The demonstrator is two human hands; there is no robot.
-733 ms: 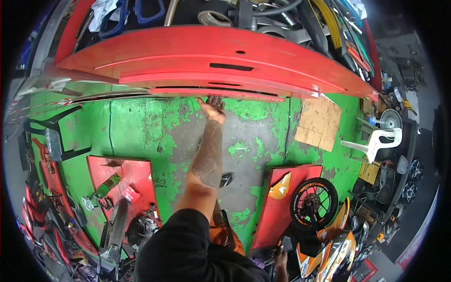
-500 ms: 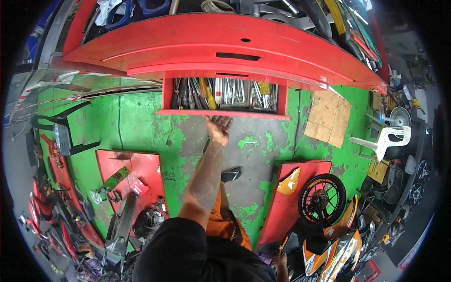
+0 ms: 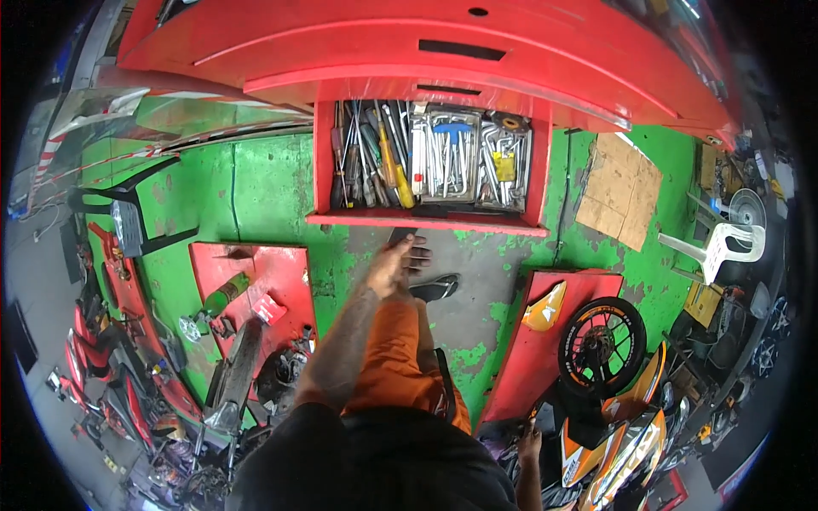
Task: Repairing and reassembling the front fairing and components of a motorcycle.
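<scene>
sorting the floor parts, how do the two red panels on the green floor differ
The left red panel carries small things: a green canister and a little red box. The right red panel carries one orange-yellow fairing piece, and a black wheel overlaps its edge. The left looks squarer, the right longer and slanted. Both lie flat on the green floor.

Beneath you spreads a worn green-painted floor (image 3: 256, 196) with grey bare patches, strewn with red body panels (image 3: 256, 281), a flattened cardboard sheet (image 3: 618, 187), a white plastic chair (image 3: 720, 247) and a black motorcycle wheel (image 3: 601, 345), all in daylight.
</scene>
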